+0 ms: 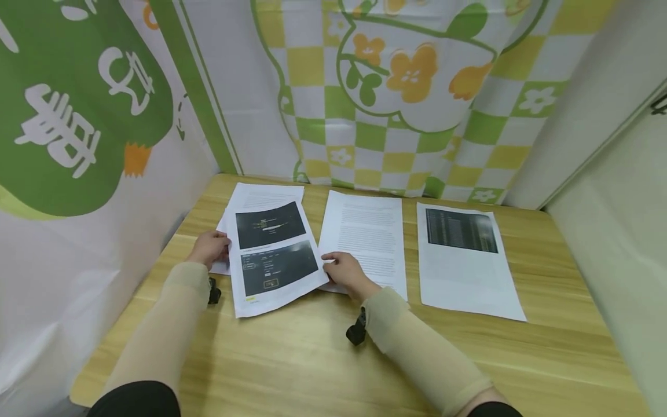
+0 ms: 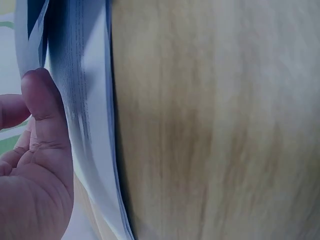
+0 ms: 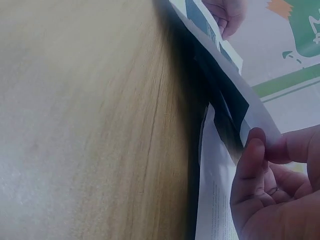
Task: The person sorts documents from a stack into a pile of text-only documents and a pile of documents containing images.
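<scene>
Over the table (image 1: 281, 359), both hands (image 1: 209, 248) (image 1: 345, 272), pinching a sheet (image 1: 277, 259) (opposite edges)

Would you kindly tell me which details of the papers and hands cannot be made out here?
- Head view: much of the left paper, covered by the held sheet.
- Head view: wording on the middle paper and right paper, too small to read.
- Left wrist view: part of the left hand, cut off by the picture's left edge.
</scene>
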`<action>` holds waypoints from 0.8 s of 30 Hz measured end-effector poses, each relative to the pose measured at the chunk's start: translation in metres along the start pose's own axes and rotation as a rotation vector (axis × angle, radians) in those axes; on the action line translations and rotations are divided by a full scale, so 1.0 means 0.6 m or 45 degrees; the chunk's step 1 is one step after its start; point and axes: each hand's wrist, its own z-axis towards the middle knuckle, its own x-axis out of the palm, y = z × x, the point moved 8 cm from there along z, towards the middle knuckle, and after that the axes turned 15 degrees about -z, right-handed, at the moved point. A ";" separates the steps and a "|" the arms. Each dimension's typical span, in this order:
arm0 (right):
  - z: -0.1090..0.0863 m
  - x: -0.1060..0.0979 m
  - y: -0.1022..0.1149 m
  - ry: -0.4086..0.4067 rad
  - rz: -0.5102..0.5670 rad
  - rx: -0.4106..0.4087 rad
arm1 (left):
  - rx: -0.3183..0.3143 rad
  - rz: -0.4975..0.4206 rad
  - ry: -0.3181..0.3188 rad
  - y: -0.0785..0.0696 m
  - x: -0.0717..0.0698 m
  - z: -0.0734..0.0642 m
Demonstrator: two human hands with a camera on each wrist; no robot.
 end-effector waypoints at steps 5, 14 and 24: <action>-0.001 0.000 0.000 -0.005 0.030 -0.001 | 0.006 -0.020 0.002 0.002 -0.001 -0.002; -0.005 -0.027 0.004 -0.071 -0.143 -0.088 | 0.020 -0.136 -0.041 0.001 -0.004 -0.008; -0.016 -0.061 -0.022 -0.120 -0.127 -0.096 | 0.106 -0.232 0.005 -0.026 0.037 -0.014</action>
